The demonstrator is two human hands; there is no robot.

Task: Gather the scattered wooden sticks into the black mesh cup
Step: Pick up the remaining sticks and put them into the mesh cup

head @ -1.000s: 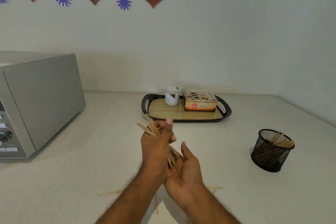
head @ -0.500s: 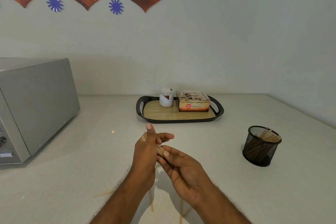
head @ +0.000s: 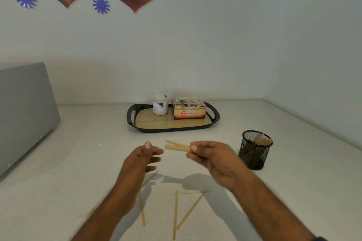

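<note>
My right hand (head: 213, 158) pinches a small bundle of wooden sticks (head: 177, 146) that juts out to the left, above the counter. My left hand (head: 143, 159) hovers just left of the bundle, fingers apart and holding nothing. The black mesh cup (head: 254, 150) stands to the right of my right hand with several sticks leaning inside it. More loose sticks (head: 188, 209) lie on the counter below my hands, three of them forming a rough triangle; another stick (head: 143, 212) shows beside my left forearm.
A black tray with a wooden base (head: 172, 125) holds a white jar (head: 160, 104) and an open box of sachets (head: 189, 108) near the back wall. A grey microwave (head: 23, 111) stands at the left. The wall corner lies to the right.
The bundle of sticks passed from my left hand to my right hand. The hands have parted, my right one moving toward the cup. The view shifted, showing more loose sticks on the counter.
</note>
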